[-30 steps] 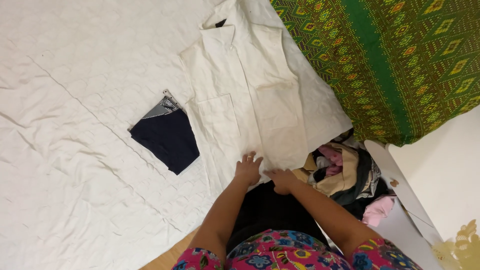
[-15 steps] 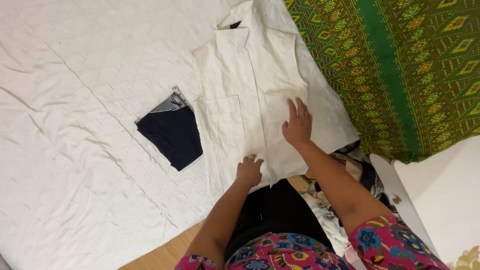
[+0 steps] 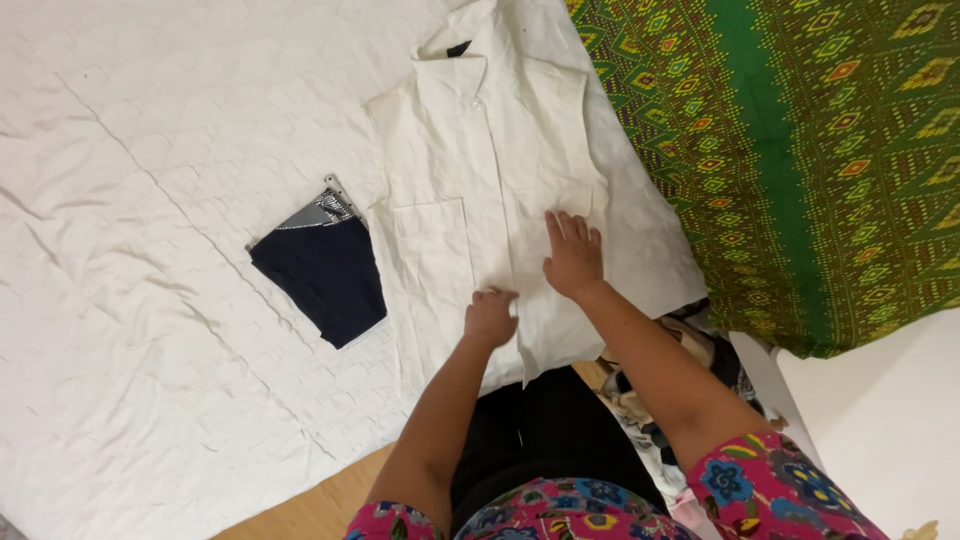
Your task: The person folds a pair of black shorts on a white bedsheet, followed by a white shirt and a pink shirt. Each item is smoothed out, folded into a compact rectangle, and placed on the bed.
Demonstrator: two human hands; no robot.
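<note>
A cream button-up shirt lies flat on a white quilted sheet, collar away from me, sleeves folded in. My right hand rests flat on the shirt's right half, fingers spread. My left hand presses on the shirt's lower middle with its fingers curled; whether it pinches the cloth I cannot tell. A folded dark navy garment lies on the sheet just left of the shirt.
A green patterned cloth covers the area to the right. A heap of mixed clothes sits by my right forearm next to a white container edge. Wooden floor shows at the sheet's near edge.
My right hand moved from the shirt's hem up onto its right half. My left hand shifted slightly up the shirt. The view has moved closer over the shirt.
</note>
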